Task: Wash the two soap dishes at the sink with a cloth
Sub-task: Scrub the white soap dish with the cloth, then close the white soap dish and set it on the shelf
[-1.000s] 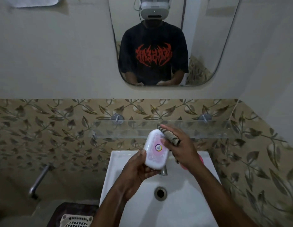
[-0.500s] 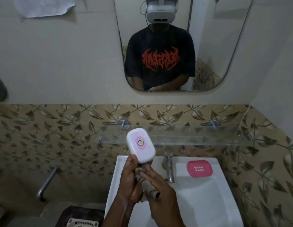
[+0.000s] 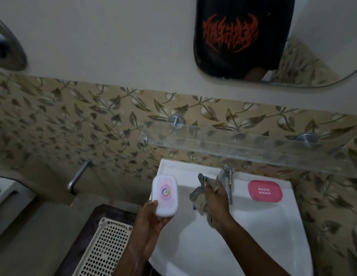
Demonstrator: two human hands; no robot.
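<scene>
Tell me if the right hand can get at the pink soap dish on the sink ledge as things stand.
Probably yes. The pink soap dish lies bare on the sink ledge, just beyond the tap from the right hand. Nothing covers it, but that hand holds the cloth, so it would need freeing first.

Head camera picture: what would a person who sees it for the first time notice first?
The eye goes first to the white soap dish with a pink label, held up by the left hand at the left edge of the white sink. Next comes the right hand, gripping a grey cloth beside the metal tap. A pink soap dish lies on the sink's back ledge, right of the tap.
</scene>
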